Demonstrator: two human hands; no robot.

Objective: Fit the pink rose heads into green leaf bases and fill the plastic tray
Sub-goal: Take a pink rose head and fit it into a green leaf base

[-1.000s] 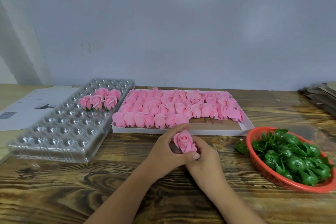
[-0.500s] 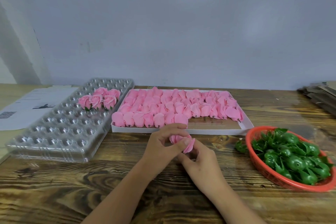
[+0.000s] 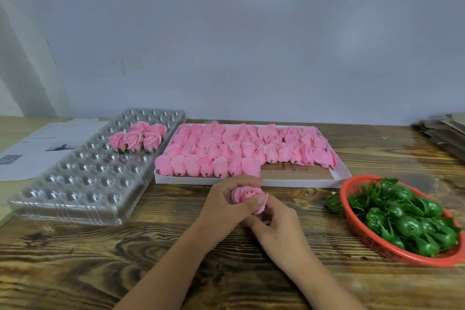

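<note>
Both hands grip rose head near box edge.

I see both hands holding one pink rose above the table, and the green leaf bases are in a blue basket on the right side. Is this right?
Not quite: the basket is red-orange, not blue, as the head view shows. The rest holds: the left hand and right hand hold one pink rose above the table, and the green leaf bases lie in that basket on the right side.
</note>
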